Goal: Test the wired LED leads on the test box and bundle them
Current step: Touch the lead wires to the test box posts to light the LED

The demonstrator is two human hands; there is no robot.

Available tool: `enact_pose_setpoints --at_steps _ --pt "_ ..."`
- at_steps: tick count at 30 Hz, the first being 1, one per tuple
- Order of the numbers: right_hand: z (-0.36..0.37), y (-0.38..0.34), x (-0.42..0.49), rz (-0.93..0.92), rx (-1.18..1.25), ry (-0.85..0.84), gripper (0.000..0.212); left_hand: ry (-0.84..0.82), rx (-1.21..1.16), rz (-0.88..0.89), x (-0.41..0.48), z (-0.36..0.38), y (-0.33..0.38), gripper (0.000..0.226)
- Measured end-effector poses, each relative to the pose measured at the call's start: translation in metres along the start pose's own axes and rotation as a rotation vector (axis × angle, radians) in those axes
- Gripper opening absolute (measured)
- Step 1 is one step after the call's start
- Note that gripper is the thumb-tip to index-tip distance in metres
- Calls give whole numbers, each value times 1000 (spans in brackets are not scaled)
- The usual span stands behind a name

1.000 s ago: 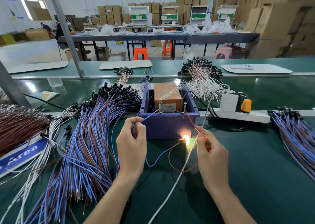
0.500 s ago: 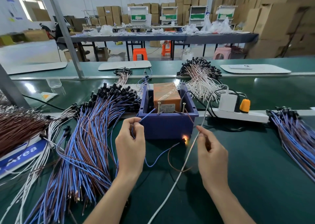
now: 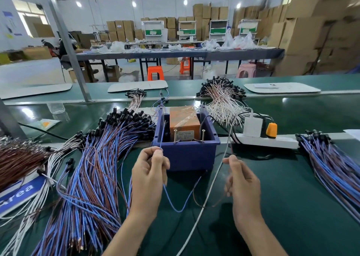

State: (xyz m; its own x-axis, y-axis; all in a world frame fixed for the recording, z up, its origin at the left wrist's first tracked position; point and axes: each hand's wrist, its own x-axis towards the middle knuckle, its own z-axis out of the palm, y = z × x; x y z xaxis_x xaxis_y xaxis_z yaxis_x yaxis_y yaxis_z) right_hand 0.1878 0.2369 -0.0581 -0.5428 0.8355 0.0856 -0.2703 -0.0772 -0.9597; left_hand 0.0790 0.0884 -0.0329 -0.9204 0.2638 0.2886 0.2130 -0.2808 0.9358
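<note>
1. The left hand [image 3: 150, 177] pinches the blue wire [image 3: 176, 210] between thumb and forefinger, with the free tip pointing up just in front of the test box [image 3: 187, 156].
2. The right hand [image 3: 242, 185] is blurred. Its fingers look curled round the thin brown wire [image 3: 195, 201], and the tip is hard to make out.
3. Both wires belong to one lead. They sag in loops over the counter [image 3: 282, 207] between the hands and run together toward the foot of the box's front wall. The LED end [image 3: 205, 172] there is too small to judge, and no glow shows.
4. Neither tip touches the left post [image 3: 175, 137] or the right post [image 3: 202, 136], so the step in hand looks like the contact test.
5. To do it well, hold each wire close to its bare tip so it does not flex away. Put blue on one post and brown on the other at the same time, and keep the two tips apart.
6. Keep the LED end in sight. The white cable [image 3: 212, 181] crosses the loops and could snag the brown wire, so lift clear of it.
7. A lead that passes probably goes to the right pile [image 3: 331, 170], well away from the big left pile [image 3: 91, 177]. Lay its ends the same way as the others so the bundle ties neatly.
</note>
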Motion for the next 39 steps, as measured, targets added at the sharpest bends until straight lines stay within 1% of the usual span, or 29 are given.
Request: enact_pose_setpoints --at_steps 2,3,5,6,9,11,14,16,18,20,22,25,27,29,31,33,35,37,39 --pt "0 -2 2 111 126 -156 27 -65 -102 -69 -3 4 2 17" --pt "1 -3 1 134 151 -232 29 -93 -138 -98 -5 6 2 17" --pt "4 -2 -2 130 130 -353 36 -145 -187 -142 -9 11 2 16" --pt "6 -1 -5 127 112 -398 37 -172 -211 -160 -12 14 2 19" --pt "12 1 -10 155 67 -493 43 -236 -257 -199 -15 18 2 27" --pt "13 1 -9 162 63 -501 46 -241 -265 -194 -16 18 2 26" --pt "11 -1 -8 150 54 -486 40 -252 -268 -200 -17 18 0 16" --pt "9 -1 -7 139 49 -478 40 -285 -248 -191 -18 18 -2 19" --pt "8 -1 -8 134 42 -470 41 -323 -155 -132 -20 18 -3 19" --pt "7 -1 -8 124 23 -476 40 -333 -41 -77 -21 18 -4 14" --pt "6 0 -9 114 -12 -478 39 -330 0 -55 -21 18 -6 13" --pt "6 0 -8 122 2 -439 40 -350 41 -22 -24 20 -10 15" --pt "5 -1 -7 112 43 -384 43 -421 122 2 -29 22 -15 17" --pt "3 -4 -5 96 89 -310 44 -566 273 66 -36 23 -22 24" --pt "-1 -6 -1 110 143 -223 39 -717 499 170 -41 24 -27 30" --pt "-4 -7 5 156 231 -139 33 -798 670 250 -44 25 -32 40" --pt "-8 -4 10 186 351 -63 35 -834 730 263 -44 26 -35 47" --pt "-11 1 14 202 435 16 34 -867 772 285 -45 29 -36 46" --pt "-12 4 18 207 449 123 34 -892 794 361 -47 31 -36 41"
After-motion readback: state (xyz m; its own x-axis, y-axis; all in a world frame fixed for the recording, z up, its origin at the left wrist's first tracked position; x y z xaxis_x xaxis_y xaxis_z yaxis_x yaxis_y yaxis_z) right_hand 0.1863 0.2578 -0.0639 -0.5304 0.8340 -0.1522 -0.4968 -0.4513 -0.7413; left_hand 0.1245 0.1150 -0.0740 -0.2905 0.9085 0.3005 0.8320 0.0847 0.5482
